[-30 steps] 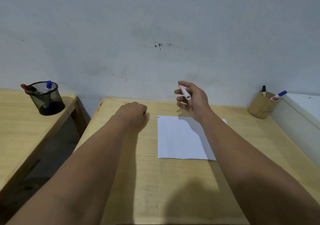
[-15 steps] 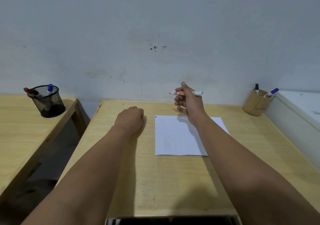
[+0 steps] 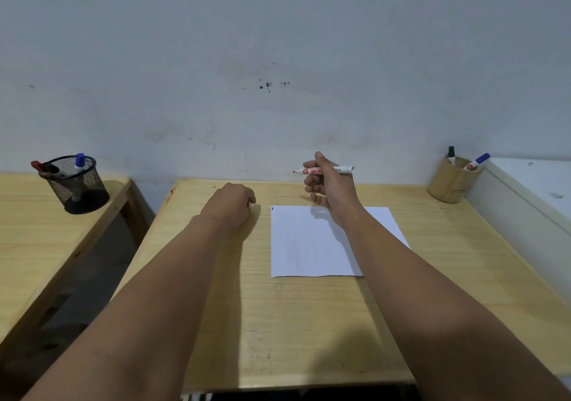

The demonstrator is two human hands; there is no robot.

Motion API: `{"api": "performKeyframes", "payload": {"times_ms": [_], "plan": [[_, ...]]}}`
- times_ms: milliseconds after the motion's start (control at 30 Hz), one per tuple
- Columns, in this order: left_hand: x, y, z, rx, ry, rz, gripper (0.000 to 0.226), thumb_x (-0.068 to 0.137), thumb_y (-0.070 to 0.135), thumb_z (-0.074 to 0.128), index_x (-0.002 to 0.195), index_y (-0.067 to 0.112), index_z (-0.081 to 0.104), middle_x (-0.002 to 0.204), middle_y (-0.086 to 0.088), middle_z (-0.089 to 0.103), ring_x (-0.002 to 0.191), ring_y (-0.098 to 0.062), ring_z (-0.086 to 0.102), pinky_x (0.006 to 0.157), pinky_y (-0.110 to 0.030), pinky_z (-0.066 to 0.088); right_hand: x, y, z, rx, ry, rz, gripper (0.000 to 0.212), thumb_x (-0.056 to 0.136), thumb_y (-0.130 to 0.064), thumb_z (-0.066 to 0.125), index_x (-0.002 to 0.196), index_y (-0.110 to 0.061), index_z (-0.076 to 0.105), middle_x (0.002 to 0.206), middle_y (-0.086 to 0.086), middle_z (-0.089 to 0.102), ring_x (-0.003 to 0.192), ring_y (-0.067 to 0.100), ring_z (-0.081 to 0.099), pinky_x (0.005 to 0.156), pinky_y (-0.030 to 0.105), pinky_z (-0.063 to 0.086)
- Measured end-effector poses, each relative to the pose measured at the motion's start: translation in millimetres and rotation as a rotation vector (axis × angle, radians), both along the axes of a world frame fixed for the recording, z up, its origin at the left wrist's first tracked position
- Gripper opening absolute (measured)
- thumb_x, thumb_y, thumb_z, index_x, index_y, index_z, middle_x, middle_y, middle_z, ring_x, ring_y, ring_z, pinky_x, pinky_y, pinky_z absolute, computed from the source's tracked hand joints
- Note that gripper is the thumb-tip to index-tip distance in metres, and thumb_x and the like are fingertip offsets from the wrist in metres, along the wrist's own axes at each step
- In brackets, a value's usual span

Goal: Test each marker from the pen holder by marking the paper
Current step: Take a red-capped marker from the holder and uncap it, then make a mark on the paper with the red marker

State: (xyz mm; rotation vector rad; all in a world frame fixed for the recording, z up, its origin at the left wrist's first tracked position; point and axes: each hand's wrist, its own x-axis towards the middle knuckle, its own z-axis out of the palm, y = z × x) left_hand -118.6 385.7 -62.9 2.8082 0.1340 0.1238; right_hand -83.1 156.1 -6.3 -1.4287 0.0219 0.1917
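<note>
My right hand (image 3: pixel 329 184) holds a white marker with red print (image 3: pixel 323 171) level above the far edge of the paper, its bare red tip pointing left. The white paper (image 3: pixel 312 243) lies flat on the wooden desk (image 3: pixel 278 323) with a small blue mark at its top-left corner. My left hand (image 3: pixel 230 204) rests as a fist on the desk just left of the paper; whether it hides a cap is not visible. A tan pen holder (image 3: pixel 451 182) at the far right holds a black-capped marker (image 3: pixel 451 154) and a blue-capped marker (image 3: pixel 477 162).
A black mesh cup (image 3: pixel 77 184) with a blue-capped and a red marker stands on a second wooden table (image 3: pixel 37 240) to the left, across a gap. A white ledge (image 3: pixel 531 196) borders the desk's right side. The wall runs behind.
My right hand turned the marker from pointing up-left to lying level with its tip to the left. The camera tilted down slightly. My left fist stayed in place.
</note>
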Motion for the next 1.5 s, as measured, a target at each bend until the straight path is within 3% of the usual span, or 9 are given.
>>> {"api": "performKeyframes", "payload": {"times_ms": [167, 400, 533, 667, 900, 1033, 1133, 1367, 1500], "plan": [[2.6, -5.7, 3.7, 0.016, 0.029, -0.042, 0.031, 0.092, 0.006, 0.056, 0.114, 0.016, 0.076, 0.117, -0.006, 0.074, 0.111, -0.031, 0.066, 0.09, -0.038, 0.054, 2.6, -3.4, -13.1, 0.008, 0.034, -0.005, 0.032, 0.106, -0.044, 0.063, 0.096, -0.017, 0.077, 0.06, -0.003, 0.066, 0.054, 0.012, 0.06, 0.056, 0.024, 0.048], [-34.1, -24.0, 3.1, 0.043, -0.285, -0.005, 0.047, 0.094, 0.047, 0.055, 0.133, 0.022, 0.063, 0.131, 0.0, 0.057, 0.121, -0.025, 0.055, 0.078, -0.039, 0.052, 3.4, -0.3, -27.3, 0.028, 0.062, -0.017, 0.012, 0.098, -0.026, 0.069, 0.093, -0.016, 0.075, 0.077, 0.006, 0.079, 0.056, 0.016, 0.066, 0.053, 0.024, 0.048], [-65.2, -40.3, -5.9, 0.051, -0.355, -0.094, 0.063, 0.084, 0.066, 0.054, 0.127, 0.022, 0.067, 0.12, 0.003, 0.064, 0.106, -0.025, 0.056, 0.083, -0.042, 0.053, 2.2, 14.5, -42.4, -0.065, -0.011, -0.071, 0.024, 0.103, -0.029, 0.068, 0.086, -0.014, 0.075, 0.062, 0.004, 0.069, 0.048, 0.014, 0.058, 0.047, 0.021, 0.041], [-84.1, -41.3, -14.6, 0.113, -0.21, -0.13, 0.08, 0.08, 0.08, 0.052, 0.135, 0.024, 0.063, 0.133, 0.002, 0.063, 0.121, -0.026, 0.054, 0.096, -0.046, 0.047, 2.1, 27.1, -50.2, -0.12, -0.024, -0.001, 0.021, 0.097, -0.022, 0.062, 0.084, -0.014, 0.077, 0.072, 0.007, 0.072, 0.06, 0.022, 0.058, 0.052, 0.025, 0.041], [-101.1, -45.1, -25.5, 0.114, -0.103, -0.102, 0.098, 0.07, 0.094, 0.05, 0.139, 0.026, 0.06, 0.157, 0.008, 0.05, 0.152, -0.021, 0.033, 0.115, -0.047, 0.031, 7.3, 44.7, -60.3, -0.261, -0.089, -0.021, 0.043, 0.1, -0.046, 0.069, 0.091, -0.004, 0.073, 0.069, 0.001, 0.073, 0.054, 0.016, 0.062, 0.05, 0.024, 0.048], [-99.9, -45.1, -26.6, 0.122, -0.07, -0.091, 0.112, 0.067, 0.099, 0.044, 0.152, 0.027, 0.049, 0.168, 0.004, 0.035, 0.158, -0.02, 0.023, 0.122, -0.047, 0.022, 12.1, 53.1, -69.5, -0.256, -0.131, -0.045, 0.047, 0.089, -0.051, 0.079, 0.078, -0.007, 0.067, 0.072, 0.012, 0.075, 0.056, 0.021, 0.064, 0.054, 0.031, 0.05], [-99.2, -43.8, -28.5, 0.14, -0.064, -0.088, 0.117, 0.066, 0.102, 0.041, 0.155, 0.026, 0.045, 0.169, 0.003, 0.031, 0.158, -0.021, 0.022, 0.123, -0.048, 0.021, 12.8, 54.0, -81.7, -0.371, -0.207, -0.03, 0.06, 0.089, -0.062, 0.072, 0.077, -0.004, 0.065, 0.075, 0.016, 0.076, 0.06, 0.024, 0.072, 0.062, 0.04, 0.059], [-96.7, -43.2, -33.1, 0.113, 0.002, -0.064, 0.13, 0.061, 0.107, 0.034, 0.161, 0.024, 0.033, 0.174, 0.003, 0.019, 0.162, -0.021, 0.006, 0.129, -0.053, 0.006, 15.5, 49.0, -92.3, -0.287, -0.141, -0.076, 0.033, 0.091, -0.025, 0.07, 0.08, 0.005, 0.061, 0.083, 0.026, 0.076, 0.057, 0.019, 0.069, 0.057, 0.031, 0.056], [-95.4, -42.1, -33.2, 0.114, 0.049, -0.066, 0.135, 0.06, 0.109, 0.029, 0.164, 0.024, 0.024, 0.175, 0.003, 0.012, 0.162, -0.019, 0.0, 0.128, -0.058, -0.001, 16.1, 50.6, -92.3, -0.312, -0.153, -0.081, 0.022, 0.087, -0.021, 0.068, 0.07, -0.008, 0.062, 0.081, 0.025, 0.076, 0.054, 0.017, 0.068, 0.055, 0.029, 0.054]]}}
